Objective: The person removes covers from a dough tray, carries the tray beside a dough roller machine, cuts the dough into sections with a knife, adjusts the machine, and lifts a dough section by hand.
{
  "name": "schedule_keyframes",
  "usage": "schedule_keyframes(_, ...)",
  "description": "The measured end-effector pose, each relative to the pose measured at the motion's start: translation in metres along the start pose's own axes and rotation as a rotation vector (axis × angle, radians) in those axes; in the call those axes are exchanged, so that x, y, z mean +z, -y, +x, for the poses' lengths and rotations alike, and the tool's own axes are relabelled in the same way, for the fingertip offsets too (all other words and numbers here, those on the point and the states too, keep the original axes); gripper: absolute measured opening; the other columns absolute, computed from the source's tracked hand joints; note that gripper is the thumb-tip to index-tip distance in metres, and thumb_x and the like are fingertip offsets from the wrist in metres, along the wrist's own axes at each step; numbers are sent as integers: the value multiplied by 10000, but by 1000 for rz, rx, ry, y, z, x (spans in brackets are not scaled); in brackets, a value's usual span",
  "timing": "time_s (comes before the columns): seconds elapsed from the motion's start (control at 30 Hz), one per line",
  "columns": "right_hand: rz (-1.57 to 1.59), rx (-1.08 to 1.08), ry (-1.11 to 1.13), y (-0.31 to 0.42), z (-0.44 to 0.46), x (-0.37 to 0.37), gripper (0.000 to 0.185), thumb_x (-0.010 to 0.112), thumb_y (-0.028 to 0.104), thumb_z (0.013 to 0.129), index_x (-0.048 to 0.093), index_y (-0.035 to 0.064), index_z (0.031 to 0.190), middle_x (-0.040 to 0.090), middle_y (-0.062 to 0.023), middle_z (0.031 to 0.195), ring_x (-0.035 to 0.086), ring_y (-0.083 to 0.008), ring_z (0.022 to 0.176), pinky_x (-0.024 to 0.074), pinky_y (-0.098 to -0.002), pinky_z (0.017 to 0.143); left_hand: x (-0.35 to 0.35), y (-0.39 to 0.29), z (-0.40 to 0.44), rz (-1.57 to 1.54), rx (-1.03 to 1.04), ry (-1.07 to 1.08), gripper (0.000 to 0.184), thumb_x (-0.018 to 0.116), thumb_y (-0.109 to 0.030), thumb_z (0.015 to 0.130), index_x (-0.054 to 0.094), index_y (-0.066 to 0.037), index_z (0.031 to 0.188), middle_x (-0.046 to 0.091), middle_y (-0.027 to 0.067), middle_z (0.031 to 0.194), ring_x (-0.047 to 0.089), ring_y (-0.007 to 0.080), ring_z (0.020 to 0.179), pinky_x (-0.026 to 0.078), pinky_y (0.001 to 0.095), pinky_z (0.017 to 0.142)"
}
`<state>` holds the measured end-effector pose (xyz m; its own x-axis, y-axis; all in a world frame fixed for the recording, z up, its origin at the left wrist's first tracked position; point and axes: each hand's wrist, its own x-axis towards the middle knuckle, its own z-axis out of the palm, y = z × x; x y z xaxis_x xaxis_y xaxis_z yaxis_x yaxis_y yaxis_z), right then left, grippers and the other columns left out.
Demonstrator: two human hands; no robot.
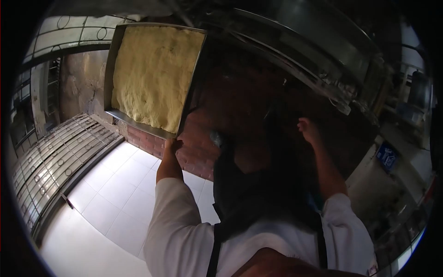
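A large rectangular metal baking tray (153, 130) is at the upper left, with a wide, flat sheet of pale yellow dough (154, 76) spread across most of it. The dough's surface is uneven and its edges are wavy. At the tray's near right corner, my left hand (173, 144) grips the rim; part of its fingers is hidden by the metal. My right hand (309, 130) hangs out to the right over the dark floor, away from the tray. Its fingers are loosely bent and apart, and I see nothing in it.
Dark reddish brick flooring (244, 101) lies under my feet, with white tiles (122, 203) to the left. A metal grille gate (55, 161) stands at the left. Along the upper right runs long dark metal equipment (304, 41). A blue sign (386, 156) is at the right.
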<state>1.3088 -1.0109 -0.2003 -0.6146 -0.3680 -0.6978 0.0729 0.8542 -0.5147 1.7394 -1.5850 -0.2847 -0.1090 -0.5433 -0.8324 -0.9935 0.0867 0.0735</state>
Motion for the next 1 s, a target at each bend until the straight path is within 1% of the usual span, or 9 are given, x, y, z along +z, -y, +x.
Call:
schedule_keyframes(0.07,14,37,24,11,11,-24,316,529,252,970,594,49,1203,694,-103,1020,666,-265,961,510,-395,861,10,-13,6,-703,-470,22,431,610,-475,872,644,-131,1129,686,145,929,676,308,836,548,491,656)
schedule_keyframes(0.17,40,-24,24,25,30,-53,333,548,273,959,595,57,1208,694,-117,1049,661,-297,990,506,-409,870,25,-50,28,579,-287,-467,413,555,-411,908,608,-119,1194,676,177,1026,659,350,938,535,499,748)
schedule_keyframes(0.23,53,-70,41,39,40,-66,340,557,282,953,597,67,1213,691,-129,1072,656,-305,1016,505,-406,878,29,-141,-25,458,157,-753,279,575,-286,875,631,-33,979,597,236,1142,592,414,1054,530,488,801)
schedule_keyframes(0.3,80,-102,39,60,49,-77,342,563,287,950,599,75,1216,687,-139,1087,653,-309,1036,506,-404,883,13,-236,-49,338,428,-611,253,555,-244,878,627,-19,967,597,242,1124,583,426,1064,513,501,831)
schedule_keyframes(0.37,123,-119,36,80,52,-89,339,567,288,950,602,83,1217,684,-146,1096,650,-309,1051,507,-401,887,14,-286,-26,175,478,-687,362,546,-322,906,610,-15,1087,658,274,963,629,443,959,493,518,811)
schedule_keyframes(0.43,140,-157,44,78,60,-98,347,559,306,957,602,78,1215,680,-153,1108,648,-313,1061,508,-400,888,-5,-322,-14,251,429,-583,343,553,-305,900,615,7,1028,663,277,934,643,440,944,502,510,819)
schedule_keyframes(0.53,192,-205,40,53,64,-106,363,550,332,964,602,65,1205,676,-160,1118,648,-321,1059,511,-400,883,-6,-332,-19,421,381,-648,231,505,-187,899,631,-1,952,684,239,893,673,419,881,527,518,758)
schedule_keyframes(0.8,185,-82,54,15,55,-119,378,548,358,974,602,55,1193,683,-155,1112,659,-303,1049,516,-396,872,-3,-353,-49,496,247,-603,303,515,-264,911,642,1,986,690,240,933,674,405,937,529,503,810)
schedule_keyframes(1.0,226,-218,-102,40,65,-139,303,530,284,993,600,69,1196,717,-108,1026,693,-256,975,527,-377,846,-7,-358,-32,580,253,-509,347,557,-307,902,635,13,1011,682,257,968,666,405,975,528,502,831)
